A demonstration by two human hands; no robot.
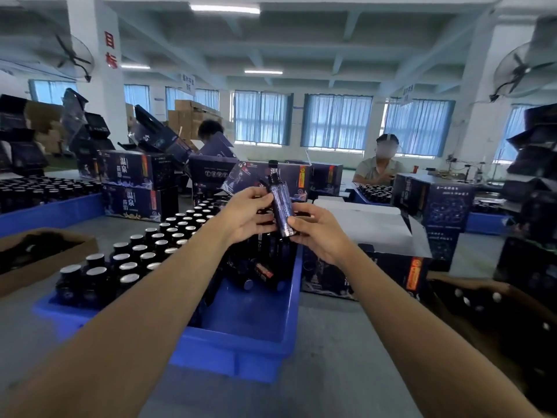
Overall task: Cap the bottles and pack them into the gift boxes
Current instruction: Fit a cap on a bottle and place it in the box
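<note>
Together, the left hand point(245, 213) and right hand point(316, 229) are gripping a slim dark glossy bottle point(281, 206), tilted between them above the blue plastic crate point(241, 345).

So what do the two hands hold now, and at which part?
One dark bottle, held by both hands: the left hand grips its body, the right hand its lower end.

Above me runs a white beamed concrete ceiling point(301, 40) with long fluorescent tube lights point(224, 9). Across the middle of the frame, far windows hung with pale blue curtains point(336, 123) let in daylight. Upper left stands a white square pillar point(96, 86) bearing red characters; a round wire-caged wall fan point(521, 70) hangs upper right. A grey tabletop point(346, 342) fills the bottom.
</note>
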